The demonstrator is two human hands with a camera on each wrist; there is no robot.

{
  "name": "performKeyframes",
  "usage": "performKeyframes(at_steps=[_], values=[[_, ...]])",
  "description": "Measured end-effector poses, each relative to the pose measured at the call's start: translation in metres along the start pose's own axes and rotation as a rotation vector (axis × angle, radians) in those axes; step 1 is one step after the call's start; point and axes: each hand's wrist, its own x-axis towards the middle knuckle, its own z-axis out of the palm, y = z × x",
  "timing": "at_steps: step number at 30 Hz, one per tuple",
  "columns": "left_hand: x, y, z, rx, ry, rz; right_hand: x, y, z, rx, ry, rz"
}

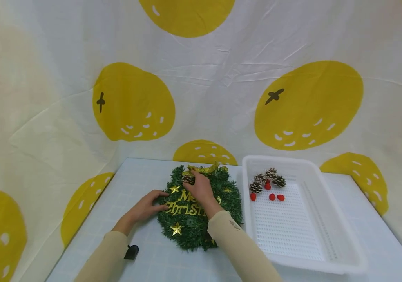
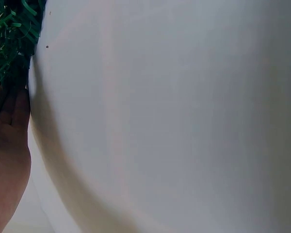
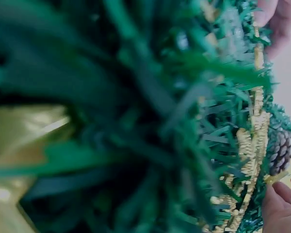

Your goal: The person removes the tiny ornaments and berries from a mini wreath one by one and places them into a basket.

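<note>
A green tinsel wreath (image 1: 234, 199) with gold "Merry Christmas" lettering (image 1: 183, 208), gold stars (image 1: 176, 228) and a gold bow (image 1: 206, 169) lies on the table. My left hand (image 1: 146, 207) holds its left edge; in the left wrist view the fingers (image 2: 14, 109) reach in under the tinsel. At the upper part of the wreath, below the bow, my right hand (image 1: 201, 190) pinches a pine cone (image 1: 188, 179). The right wrist view shows this white-tipped pine cone (image 3: 281, 151) between the fingers, against the tinsel. Part of the lettering is hidden by the right hand.
To the right stands a white plastic basket (image 1: 342, 227) holding several pine cones (image 1: 270, 173) and several red berries (image 1: 272, 197). A small black object (image 1: 131, 252) lies by the left forearm. A curtain printed with yellow fruit (image 1: 222, 98) hangs behind the table (image 1: 165, 262).
</note>
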Motion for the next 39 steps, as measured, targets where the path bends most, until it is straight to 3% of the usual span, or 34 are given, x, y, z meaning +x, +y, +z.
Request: performKeyframes(at_steps=[28, 39], values=[[0.004, 0.002, 0.0, 0.01, -0.016, 0.009, 0.006, 0.009, 0.013, -0.105, 0.058, -0.024], [0.001, 0.0, 0.0, 0.018, -0.007, 0.005, 0.003, 0.004, 0.008, -0.055, 0.055, -0.018]])
